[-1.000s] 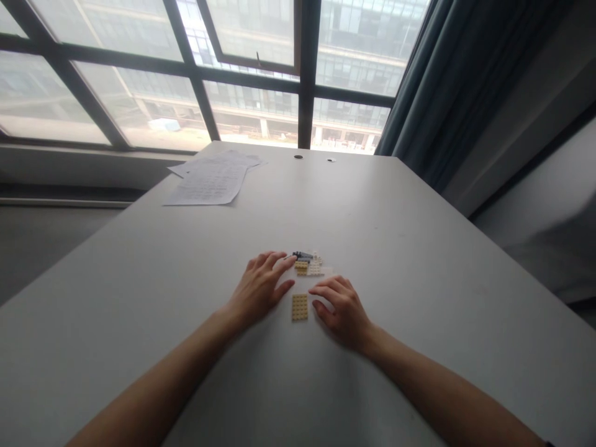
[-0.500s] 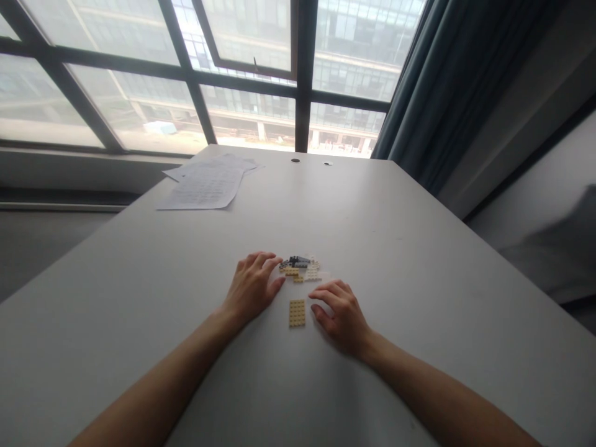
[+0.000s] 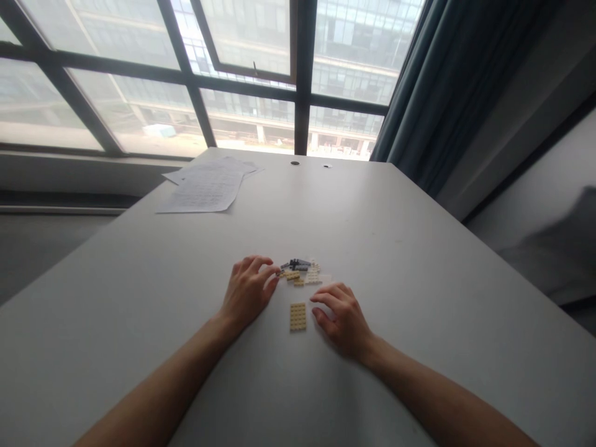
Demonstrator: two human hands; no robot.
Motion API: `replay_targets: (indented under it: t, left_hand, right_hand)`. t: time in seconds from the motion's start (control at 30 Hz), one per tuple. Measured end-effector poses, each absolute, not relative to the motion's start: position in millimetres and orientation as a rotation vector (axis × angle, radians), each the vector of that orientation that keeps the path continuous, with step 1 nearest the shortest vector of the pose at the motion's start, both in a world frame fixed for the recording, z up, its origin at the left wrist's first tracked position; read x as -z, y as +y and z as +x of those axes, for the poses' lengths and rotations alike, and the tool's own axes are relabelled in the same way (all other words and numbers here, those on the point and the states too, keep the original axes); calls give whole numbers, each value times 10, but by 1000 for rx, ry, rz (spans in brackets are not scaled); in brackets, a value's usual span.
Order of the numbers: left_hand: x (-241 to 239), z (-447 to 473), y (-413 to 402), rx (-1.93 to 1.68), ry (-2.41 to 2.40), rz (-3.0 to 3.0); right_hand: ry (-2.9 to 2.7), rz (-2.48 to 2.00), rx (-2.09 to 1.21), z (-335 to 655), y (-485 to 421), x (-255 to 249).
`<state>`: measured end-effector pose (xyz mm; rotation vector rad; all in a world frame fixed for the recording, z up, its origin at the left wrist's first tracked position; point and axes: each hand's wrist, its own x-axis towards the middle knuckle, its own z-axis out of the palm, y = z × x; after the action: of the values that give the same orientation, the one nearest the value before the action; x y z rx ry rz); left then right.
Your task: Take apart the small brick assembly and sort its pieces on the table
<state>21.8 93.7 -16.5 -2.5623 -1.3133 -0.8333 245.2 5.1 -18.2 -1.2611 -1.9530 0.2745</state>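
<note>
Tan studded plate (image 3: 298,316): one, rectangular, flat on the white counter (image 3: 261,385), between the two hands, nearer the right. Right hand (image 3: 342,316): loosely curled, thumb and forefinger parted, grasping nothing, just beside the plate. Left hand (image 3: 249,288): half curled, thumb and forefinger at the left edge of a small brick pile (image 3: 300,269); whether they pinch a piece, cannot tell. Pile contents: tan, dark grey and white pieces, lying close together. Counter, far end: printed papers (image 3: 205,186), overlapping, at left. Beyond: window (image 3: 302,124), dark-framed, bright; curtain (image 3: 419,93), blue-grey, at right.
</note>
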Motion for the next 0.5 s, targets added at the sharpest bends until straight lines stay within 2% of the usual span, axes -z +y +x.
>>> replay_targets:
  t: [0.5]
  left_hand:
    - [134, 209, 888, 771, -1329, -2584]
  right_hand:
    - [-1949, -1276, -284, 2457, 58, 210]
